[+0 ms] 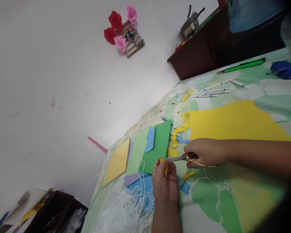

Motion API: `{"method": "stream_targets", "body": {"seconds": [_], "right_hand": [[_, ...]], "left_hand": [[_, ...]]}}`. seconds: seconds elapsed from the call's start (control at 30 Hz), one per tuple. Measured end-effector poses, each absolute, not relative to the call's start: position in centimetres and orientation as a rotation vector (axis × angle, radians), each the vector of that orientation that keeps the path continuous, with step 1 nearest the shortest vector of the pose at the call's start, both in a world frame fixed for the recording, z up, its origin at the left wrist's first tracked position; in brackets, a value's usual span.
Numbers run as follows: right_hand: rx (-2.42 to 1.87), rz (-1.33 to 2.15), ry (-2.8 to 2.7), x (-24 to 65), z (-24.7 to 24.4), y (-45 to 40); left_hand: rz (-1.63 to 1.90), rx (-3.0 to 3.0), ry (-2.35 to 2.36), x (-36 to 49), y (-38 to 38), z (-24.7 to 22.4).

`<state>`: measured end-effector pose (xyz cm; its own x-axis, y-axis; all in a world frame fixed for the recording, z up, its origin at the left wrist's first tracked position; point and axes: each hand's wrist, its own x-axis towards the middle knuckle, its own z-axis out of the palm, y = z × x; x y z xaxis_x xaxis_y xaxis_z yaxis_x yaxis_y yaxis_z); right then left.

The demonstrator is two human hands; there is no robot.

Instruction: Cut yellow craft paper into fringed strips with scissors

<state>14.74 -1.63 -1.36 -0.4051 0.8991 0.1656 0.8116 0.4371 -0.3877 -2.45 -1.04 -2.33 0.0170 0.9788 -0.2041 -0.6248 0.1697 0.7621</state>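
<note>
Yellow piece (166, 170) sat pinched between the thumb and fingers of the left hand (163, 187), above the tabletop (223, 210). Scissors (176, 158) reached its upper end, their handles gripped in the right hand (205, 151) (how far the blades parted was too small to tell). Near them lay a blue cutout (185, 186), white string (123, 207) and a yellow sheet (225, 121); farther out, 2 red flowers (115, 20) hung on the wall (50, 81).

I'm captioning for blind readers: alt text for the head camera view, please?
A person's right hand holds scissors at a small yellow piece in the left hand, over a green-patterned tablecloth. Nearby lie a large yellow sheet, a green sheet, yellow scraps and tangled white string.
</note>
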Motion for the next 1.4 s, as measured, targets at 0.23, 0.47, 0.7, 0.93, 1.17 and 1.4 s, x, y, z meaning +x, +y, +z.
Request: {"method": "stream_targets", "body": {"seconds": [0.23,0.47,0.7,0.93,1.17,1.4], "right_hand": [[-1.504,0.342,-2.314,14.64,-1.57,-1.65],[-1.575,0.333,-2.29,14.71,-1.83,-1.51],[-1.585,0.35,-2.302,14.63,-1.78,-1.67],[-1.594,0.348,-2.315,14.51,-1.83,-1.88],[-1.605,0.399,-2.309,14.45,-1.79,-1.84],[-1.597,0.399,-2.307,14.43,-1.83,-1.78]], "left_hand": [[1.303,0.63,0.905,-2.38,-0.86,-2.69],[1.317,0.618,0.923,-2.39,-0.97,-2.62],[1.35,0.638,0.887,-2.13,-0.94,-2.63],[1.396,0.604,0.888,-1.89,-0.96,-2.49],[1.388,0.632,0.886,-1.88,-1.07,-2.61],[1.374,0.664,0.916,-1.71,-1.26,-2.62]]}}
